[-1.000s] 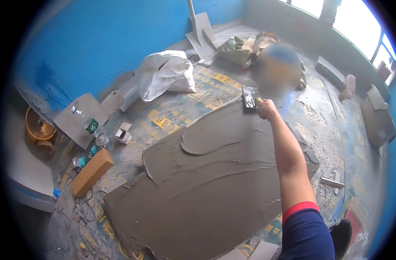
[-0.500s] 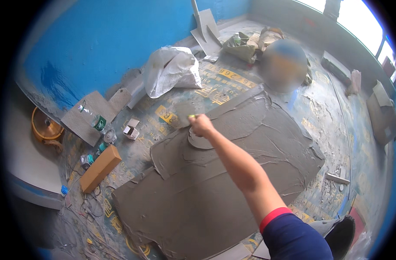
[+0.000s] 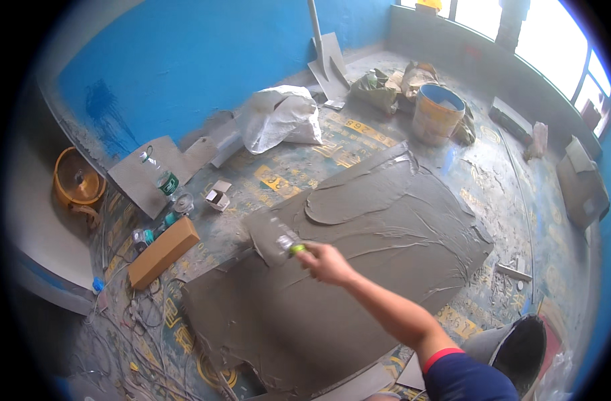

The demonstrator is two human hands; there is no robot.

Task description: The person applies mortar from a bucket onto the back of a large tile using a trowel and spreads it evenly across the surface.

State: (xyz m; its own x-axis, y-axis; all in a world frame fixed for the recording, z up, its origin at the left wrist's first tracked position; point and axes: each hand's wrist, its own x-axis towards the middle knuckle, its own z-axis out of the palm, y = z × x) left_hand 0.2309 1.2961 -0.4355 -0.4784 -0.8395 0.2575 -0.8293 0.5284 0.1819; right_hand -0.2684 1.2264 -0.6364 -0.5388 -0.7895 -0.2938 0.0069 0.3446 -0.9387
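Observation:
Wet grey mortar [image 3: 305, 321] lies in a broad layer in front of me, with ridges and curved strokes across its far and right parts. My right hand [image 3: 327, 263] is closed around the yellow-green end of a trowel handle. The trowel [image 3: 272, 234], blurred by motion, is over the left side of the mortar; whether its blade touches the surface I cannot tell. My left hand is out of the picture.
Left of the mortar are a cardboard box [image 3: 164, 252], a plastic bottle [image 3: 160, 174], a small open carton [image 3: 218, 196] and cables. Beyond it stand a white sack [image 3: 282, 120], a shovel [image 3: 329, 70] and a bucket [image 3: 437, 120]. A dark-mouthed bucket [image 3: 519, 347] is by my right arm.
My right hand and the trowel have swept nearer to me over the mortar, from its far left edge. The view has shifted a little, and the far bucket now shows plainly.

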